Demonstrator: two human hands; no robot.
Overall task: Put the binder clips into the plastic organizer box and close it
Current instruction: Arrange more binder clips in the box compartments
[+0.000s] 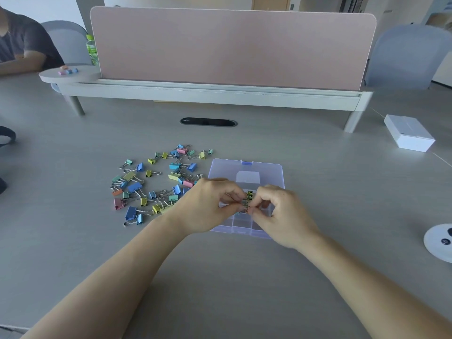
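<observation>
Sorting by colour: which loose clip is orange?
The lone orange clip, at the left, just beyond a pink clip; others are blue, green, yellow or pink.

A pale grey surface [220, 277] fills the view. Across its far side stands a long white raised shelf on short legs [208, 94] carrying an upright pink divider panel with rounded corners [232, 47]. On the shelf's round left end lie small pink and blue pieces [68, 71] — too small to make out. A green plastic bottle [91, 48] stands behind the panel's left edge. Below the shelf sits a black oval cable port [208, 122]. At right rest a white rectangular box [408, 133] and a round white disc with black marks [440, 241]. Far left sits a person in a dark shirt [27, 42].
</observation>
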